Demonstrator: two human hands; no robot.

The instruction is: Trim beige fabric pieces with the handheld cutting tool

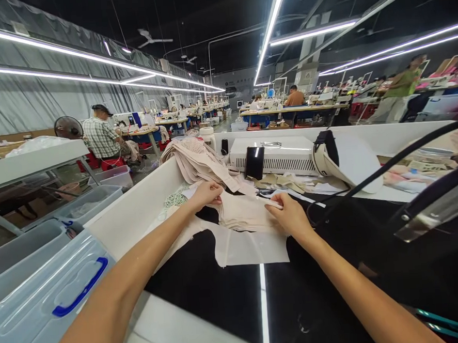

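Note:
My left hand [206, 192] pinches the far left edge of a small stack of beige fabric pieces [242, 215] lying on a glossy black tabletop [228, 290]. On the stack's right edge, my right hand [289, 215] is closed and seems to hold a thin white stick [274, 204]. A larger pale fabric sheet [253, 246] lies flat under the stack. Behind the hands a heap of beige garments [197, 160] is piled against the white table wall [138, 208].
A white machine box [286, 155] with a black device [255, 162] stands behind the stack, with paper scraps around it. Clear plastic bins [43, 302] with blue handles sit at my left. A black arm and cable [419, 180] cross at right. Other workers [101, 135] sit at distant sewing tables.

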